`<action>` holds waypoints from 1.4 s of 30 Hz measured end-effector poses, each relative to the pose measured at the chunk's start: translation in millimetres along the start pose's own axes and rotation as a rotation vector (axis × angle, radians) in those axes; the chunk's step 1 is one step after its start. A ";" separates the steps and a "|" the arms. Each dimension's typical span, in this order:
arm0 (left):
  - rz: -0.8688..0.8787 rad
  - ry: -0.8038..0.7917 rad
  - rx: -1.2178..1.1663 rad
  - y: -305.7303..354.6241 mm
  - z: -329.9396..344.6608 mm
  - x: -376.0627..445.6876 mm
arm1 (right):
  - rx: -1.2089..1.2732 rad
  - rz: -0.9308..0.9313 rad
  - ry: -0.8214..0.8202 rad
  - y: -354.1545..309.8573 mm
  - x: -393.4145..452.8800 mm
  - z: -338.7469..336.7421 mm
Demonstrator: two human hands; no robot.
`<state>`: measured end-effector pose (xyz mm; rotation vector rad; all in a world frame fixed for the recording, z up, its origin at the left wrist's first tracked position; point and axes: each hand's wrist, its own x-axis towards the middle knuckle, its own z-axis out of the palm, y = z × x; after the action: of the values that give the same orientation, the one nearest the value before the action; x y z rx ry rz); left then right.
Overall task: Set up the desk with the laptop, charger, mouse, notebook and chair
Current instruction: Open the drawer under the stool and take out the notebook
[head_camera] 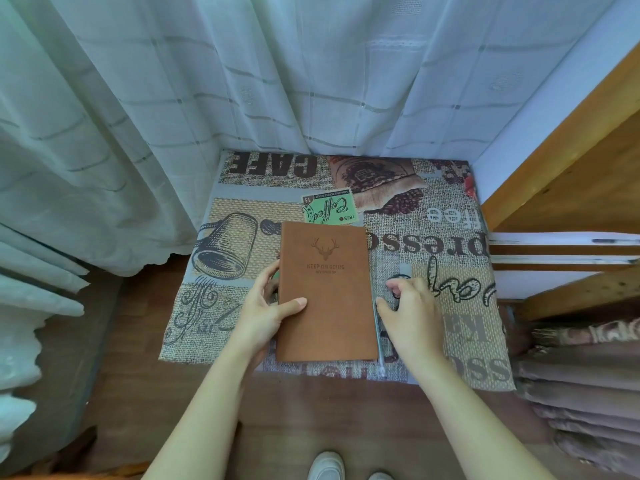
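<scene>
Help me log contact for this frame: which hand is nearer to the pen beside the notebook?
Right. The right hand has its fingertips at the pen, just right of the notebook. The left hand grips the notebook's opposite, left edge.

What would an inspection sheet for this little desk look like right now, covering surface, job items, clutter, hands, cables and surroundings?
Surface: small desk under a coffee-print burlap-look tablecloth.
Job's things: brown leather-look notebook with embossed deer head lies flat, closed; laptop, charger, mouse, chair not seen.
Clutter: slim silver pen along the notebook's right edge.
Hands: left hand grips the notebook's left edge, thumb on cover; right hand at the pen, fingers curled.
Cables: nothing seen.
Surroundings: white sheer curtain behind, wooden shelf frame right, folded brown fabric below it.
</scene>
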<state>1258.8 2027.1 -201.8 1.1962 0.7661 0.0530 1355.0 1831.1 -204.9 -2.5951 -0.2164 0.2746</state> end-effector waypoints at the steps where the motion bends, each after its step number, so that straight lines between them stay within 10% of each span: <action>1: 0.005 0.004 0.021 0.7 -1.1 0.7 | -0.002 -0.002 -0.005 -2.1 0.2 0.9; 16: -0.062 -0.046 0.014 15.8 -18.6 -3.2 | -0.122 -0.110 -0.072 -19.7 -8.7 5.6; 23: -0.074 -0.090 -0.020 25.9 -12.9 -13.3 | 0.265 0.006 -0.006 -14.9 -3.5 -24.0; 28: -0.024 -0.158 -0.040 59.4 21.1 -33.2 | 0.673 0.140 0.010 -22.0 -4.2 -89.5; 42: 0.156 -0.445 -0.016 203.4 183.9 -171.0 | 0.770 0.049 0.348 -7.3 -78.1 -357.9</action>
<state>1304.2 1885.4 85.1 1.1942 0.2818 -0.0766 1363.0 1649.9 113.4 -1.8407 0.0726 -0.0774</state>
